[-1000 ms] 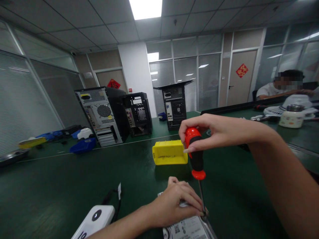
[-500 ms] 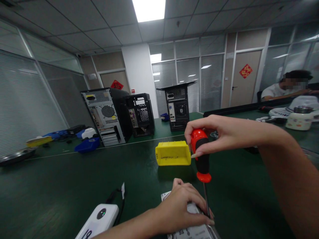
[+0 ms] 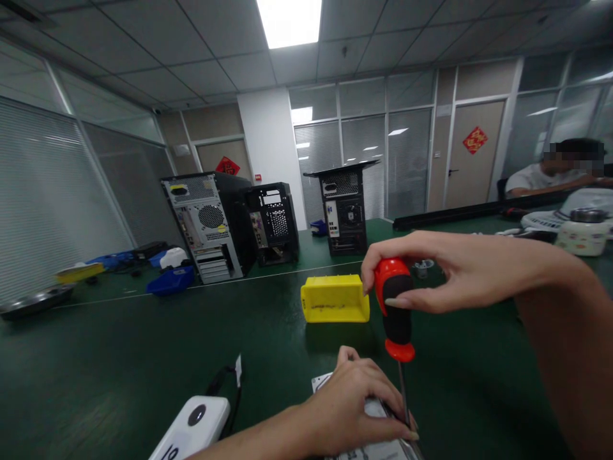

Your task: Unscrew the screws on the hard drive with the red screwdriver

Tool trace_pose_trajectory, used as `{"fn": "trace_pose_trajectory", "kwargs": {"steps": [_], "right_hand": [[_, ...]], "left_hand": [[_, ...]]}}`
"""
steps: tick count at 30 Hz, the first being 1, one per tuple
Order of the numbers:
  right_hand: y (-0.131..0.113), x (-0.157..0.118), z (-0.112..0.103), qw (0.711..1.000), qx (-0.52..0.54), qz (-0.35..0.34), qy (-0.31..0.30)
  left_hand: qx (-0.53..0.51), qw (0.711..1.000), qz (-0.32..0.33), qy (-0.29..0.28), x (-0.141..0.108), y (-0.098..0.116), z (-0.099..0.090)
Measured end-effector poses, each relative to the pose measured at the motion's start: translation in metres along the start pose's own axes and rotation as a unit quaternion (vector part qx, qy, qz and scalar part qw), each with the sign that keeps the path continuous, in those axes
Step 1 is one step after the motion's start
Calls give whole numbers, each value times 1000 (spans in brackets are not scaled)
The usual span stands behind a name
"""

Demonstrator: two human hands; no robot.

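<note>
In the head view my right hand [image 3: 445,271] is closed around the red and black handle of a screwdriver [image 3: 397,319], gripping it from above. The screwdriver points down, nearly upright, and its tip meets the edge of a hard drive [image 3: 376,450] beside my left fingertips. My left hand [image 3: 352,402] is wrapped over that drive, thumb along its near side and fingers across the top. Much of the silver drive and its white label is covered by the hand; any screw under the tip is hidden. Just beyond stands a small yellow bin [image 3: 335,301] with tiny dark bits inside.
A white power bank [image 3: 194,425] with a black cable lies at lower left. Computer cases [image 3: 211,223] stand along the back of the green table [image 3: 119,358]. Blue trays [image 3: 171,281] and a metal dish [image 3: 36,301] sit left. A jar [image 3: 582,233] and a seated person are at right.
My right hand and the screwdriver have shifted slightly right and down, with the fingers turned a little on the handle. My left hand keeps its hold on the drive.
</note>
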State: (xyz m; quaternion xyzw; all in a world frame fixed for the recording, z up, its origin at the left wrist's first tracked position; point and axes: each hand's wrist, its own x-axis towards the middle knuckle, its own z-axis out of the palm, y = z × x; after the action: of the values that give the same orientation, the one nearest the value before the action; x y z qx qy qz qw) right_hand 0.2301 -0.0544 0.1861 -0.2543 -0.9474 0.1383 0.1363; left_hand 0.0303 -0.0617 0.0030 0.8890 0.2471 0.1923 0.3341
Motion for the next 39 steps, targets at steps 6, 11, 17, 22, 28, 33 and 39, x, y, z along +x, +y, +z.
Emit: {"fn": "trace_pose_trajectory", "kwargs": {"steps": [6,11,17,22,28,33,39], "right_hand": [[1,2,-1,1000,26,-5,0],[-1,4,0,997,69,12,-13],[-8,10,2,1000,27,-6,-7],[-8,3,1,999,42,-7,-22],[-9,3,1,993,111,-2,-44],[-10,4,0,994,102,21,-38],[-17,-1,-2,996,47,74,-21]], "left_hand": [[6,1000,12,-20,-1,2,-3],[22,999,19,-30,-1,0,-1],[22,999,35,-16,-3,0,-2],[-12,999,45,-17,-3,-3,1],[28,998,64,-9,-6,-6,2],[99,992,78,-8,-6,-4,-3],[86,993,77,-32,-3,-9,-4]]}}
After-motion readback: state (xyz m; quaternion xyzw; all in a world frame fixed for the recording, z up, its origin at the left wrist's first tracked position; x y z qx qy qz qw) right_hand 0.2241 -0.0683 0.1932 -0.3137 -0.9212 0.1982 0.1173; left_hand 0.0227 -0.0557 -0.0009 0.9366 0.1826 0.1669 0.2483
